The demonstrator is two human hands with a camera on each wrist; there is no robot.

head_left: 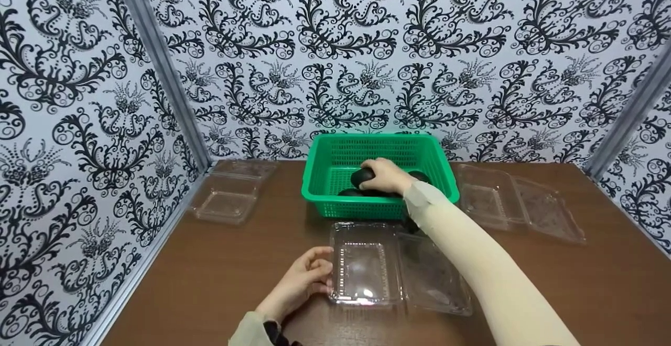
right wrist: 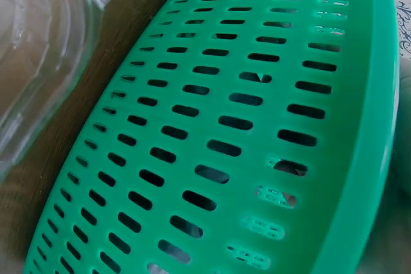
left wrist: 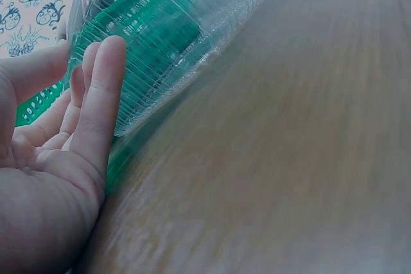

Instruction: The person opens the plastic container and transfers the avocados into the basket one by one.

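Note:
My right hand (head_left: 387, 176) reaches into a green plastic basket (head_left: 309, 173) and grips a dark, smooth, avocado-like fruit (head_left: 361, 177). More dark rounded fruits (head_left: 418, 176) lie in the basket near the hand, partly hidden by it and the front rim. In front of the basket stands a clear plastic clamshell container (head_left: 361, 272) with its lid (head_left: 437, 283) folded out to the right, partly under my right forearm. The fingers of my left hand (head_left: 304, 277) touch the container's left edge. In the left wrist view these fingers are loosely extended beside its ribbed wall (left wrist: 148, 68).
Another unfolded clear container (head_left: 225, 199) lies at the left back of the brown table (head_left: 209, 283). A further one (head_left: 487, 199) lies right of the basket, its lid spread outward. Patterned wall panels (head_left: 367, 73) close off the back and sides.

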